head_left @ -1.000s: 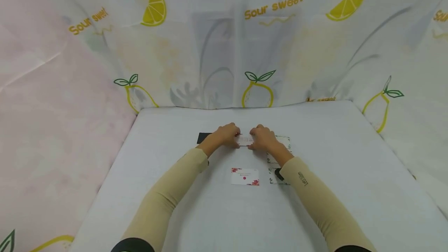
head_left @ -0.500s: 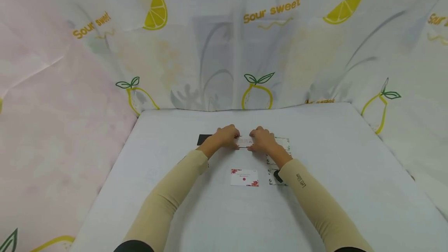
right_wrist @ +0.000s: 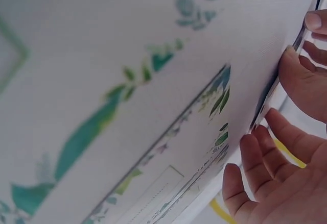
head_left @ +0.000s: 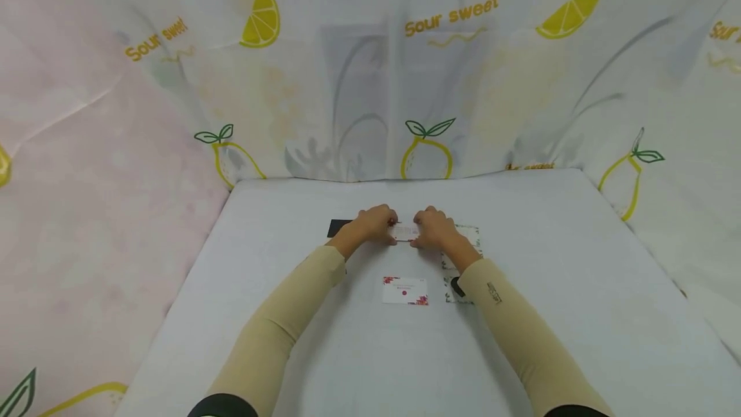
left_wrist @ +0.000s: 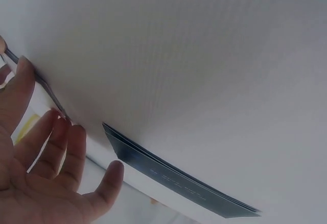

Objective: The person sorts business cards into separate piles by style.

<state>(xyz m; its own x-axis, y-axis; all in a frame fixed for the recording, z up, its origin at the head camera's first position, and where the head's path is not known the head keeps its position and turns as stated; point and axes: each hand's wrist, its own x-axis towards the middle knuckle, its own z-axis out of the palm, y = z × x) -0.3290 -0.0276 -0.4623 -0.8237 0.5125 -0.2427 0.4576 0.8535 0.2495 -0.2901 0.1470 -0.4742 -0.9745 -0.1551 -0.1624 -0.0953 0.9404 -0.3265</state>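
Head view: fingers of the left hand (head_left: pixel 376 224) and right hand (head_left: pixel 435 229) curled, pinching opposite ends of a white card (head_left: pixel 405 232), thumbs at the near edge, other fingers at the far edge. Card has small print and red marks, sits between the hands toward the far side of the bench (head_left: pixel 347 359); can't tell if it touches the surface. Black cards (left_wrist: pixel 173 175), stacked with faint lettering, lie just beyond the left little finger; contact unclear. Leaf-print cards (head_left: pixel 469 235) lie beside and below the right hand, partly covered by the arm. Red-flower card (head_left: pixel 405 291) flat, nearer the person, apart from both hands. Beige sleeves (head_left: pixel 278 314) on both arms. Lemon-print backdrop (head_left: pixel 359 82) behind, lettered "Sour sweet".
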